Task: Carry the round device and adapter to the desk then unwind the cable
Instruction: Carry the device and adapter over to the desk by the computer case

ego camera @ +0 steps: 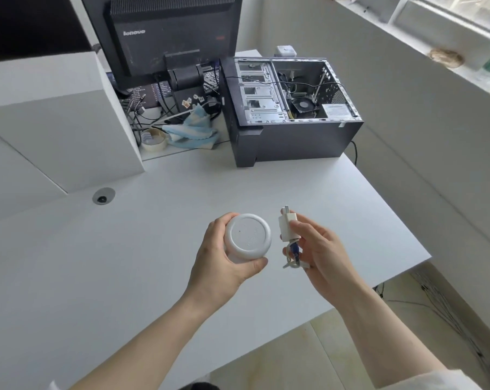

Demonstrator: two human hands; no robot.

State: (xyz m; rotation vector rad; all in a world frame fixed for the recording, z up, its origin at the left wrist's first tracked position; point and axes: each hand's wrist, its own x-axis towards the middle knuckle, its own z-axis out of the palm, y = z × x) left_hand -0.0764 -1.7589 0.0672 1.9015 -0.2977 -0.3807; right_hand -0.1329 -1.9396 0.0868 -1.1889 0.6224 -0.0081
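Forearms: bare, no watch or rings seen.
Right sleeve (441, 380): pale cream cloth at the frame's bottom edge.

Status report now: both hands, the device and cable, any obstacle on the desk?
Left hand grips round device. Right hand holds adapter, cable bundled. Both above desk; computer case stands well behind.

Above the desk (125, 277), the round device (248, 235) sits left of the adapter (287, 226), computer case (291, 108) behind.

Cable (292, 253) partly behind right-hand fingers (308, 235)
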